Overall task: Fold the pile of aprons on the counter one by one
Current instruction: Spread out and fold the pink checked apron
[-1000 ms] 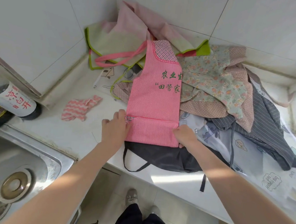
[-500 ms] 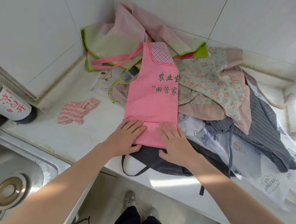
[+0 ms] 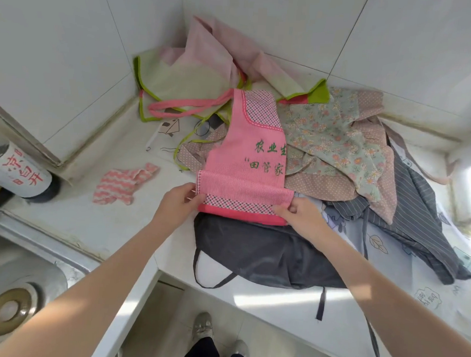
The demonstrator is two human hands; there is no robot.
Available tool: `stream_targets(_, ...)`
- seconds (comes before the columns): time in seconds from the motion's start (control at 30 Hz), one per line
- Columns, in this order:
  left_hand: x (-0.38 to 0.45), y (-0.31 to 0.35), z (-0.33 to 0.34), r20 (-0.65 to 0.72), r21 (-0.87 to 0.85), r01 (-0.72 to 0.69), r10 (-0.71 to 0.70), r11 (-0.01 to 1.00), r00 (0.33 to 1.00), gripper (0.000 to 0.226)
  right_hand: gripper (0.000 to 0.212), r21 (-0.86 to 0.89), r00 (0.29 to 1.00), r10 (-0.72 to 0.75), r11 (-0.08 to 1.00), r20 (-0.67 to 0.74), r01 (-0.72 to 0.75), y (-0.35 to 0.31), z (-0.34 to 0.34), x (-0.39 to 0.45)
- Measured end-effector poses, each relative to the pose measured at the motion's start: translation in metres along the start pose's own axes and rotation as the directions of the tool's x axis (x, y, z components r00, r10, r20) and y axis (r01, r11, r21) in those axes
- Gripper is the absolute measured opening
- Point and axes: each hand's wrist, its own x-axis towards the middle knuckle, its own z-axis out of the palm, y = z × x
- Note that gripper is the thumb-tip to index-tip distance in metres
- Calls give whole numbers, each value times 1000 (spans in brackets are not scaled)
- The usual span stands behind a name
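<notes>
The pink apron lay at the centre of the counter, already narrowed into a long strip running from the hands toward 12 o'clock, its checked bib end resting on the heap behind. Its near end was turned up, showing a checked band and a plain pink hem. The left hand pinched the left corner of that turned-up end, and the right hand pinched the right corner, fingers curled onto the cloth at both sides. By the look of it this was a mid-fold step: the apron was being rolled or folded upward from the hem, with most of its length not yet taken in.

No finished, folded apron showed anywhere on the counter, so the task seemed early. A dark apron lay spread under the pink one toward 6 o'clock, its straps hanging over the edge. The rest was loose: a green-edged apron at 11 o'clock, a floral apron at 2 o'clock, a striped apron at 3 o'clock, and a pale printed one beneath it at 4 o'clock. All of these appeared unfolded.
</notes>
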Motion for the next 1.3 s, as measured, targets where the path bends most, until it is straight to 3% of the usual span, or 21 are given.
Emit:
stream_targets(0.13, -17, -4, 8, 6, 119, 62, -63, 991, 998, 29, 36, 14, 995, 98, 995, -18, -98, 10, 21, -9)
stream_targets(0.33, -40, 4, 11, 15, 255, 137, -146, 957, 989, 32, 47, -121, 981, 154, 978, -122, -169, 21, 38, -22)
stream_targets(0.37, -42, 6, 11, -46, 399, 77, -64, 914, 997, 35, 47, -137, 979, 163, 974, -120, -179, 22, 39, -21)
stream_targets(0.43, -45, 9, 16, -94, 664, -122, 244, 737, 965, 41, 47, -149, 979, 174, 971, -104, -188, 22, 39, -19)
stream_targets(0.5, -48, 8, 25, 77, 708, -351, 428, 612, 900, 45, 44, -118, 978, 188, 973, -91, -198, 21, 37, -18)
stream_targets(0.57, -48, 8, 31, 319, 692, -502, 405, 519, 857, 60, 29, -106, 983, 135, 983, -122, -149, 18, 36, -22)
stream_targets(0.63, -47, 3, 36, 425, 711, -535, 327, 456, 844, 70, 7, -240, 963, -82, 971, -257, 19, 13, 32, -34)
stream_targets(0.67, -46, 2, 37, 436, 727, -529, 300, 439, 848, 72, 22, -358, 932, -232, 926, -277, 124, 13, 33, -39)
stream_targets(0.77, -44, 2, 39, 451, 722, -525, 268, 451, 851, 73, 61, -620, 869, -495, 685, -12, 382, 23, 37, -44)
stream_targets(0.83, -44, 2, 38, 456, 708, -511, 237, 487, 858, 72, 78, -700, 878, -436, 564, 198, 438, 28, 40, -43)
stream_targets(0.87, -43, 1, 38, 449, 697, -504, 237, 510, 862, 72, 82, -704, 888, -382, 556, 256, 442, 30, 41, -42)
stream_targets(0.97, -38, 2, 37, 438, 622, -496, 255, 606, 862, 86, 81, -673, 902, -271, 601, 336, 431, 31, 38, -36)
stream_targets(1.07, -35, 0, 28, 453, 562, -442, 187, 700, 872, 98, 83, -602, 907, -240, 684, 347, 412, 32, 29, -28)
stream_targets(1.2, -27, -7, 10, 380, 394, -339, 184, 854, 906, 79, 77, -531, 913, -250, 751, 321, 392, 29, 21, -22)
stream_targets(1.3, -22, -6, -1, 253, 167, -228, 182, 959, 950, 37, 50, -352, 966, -192, 904, 172, 242, 16, 11, -16)
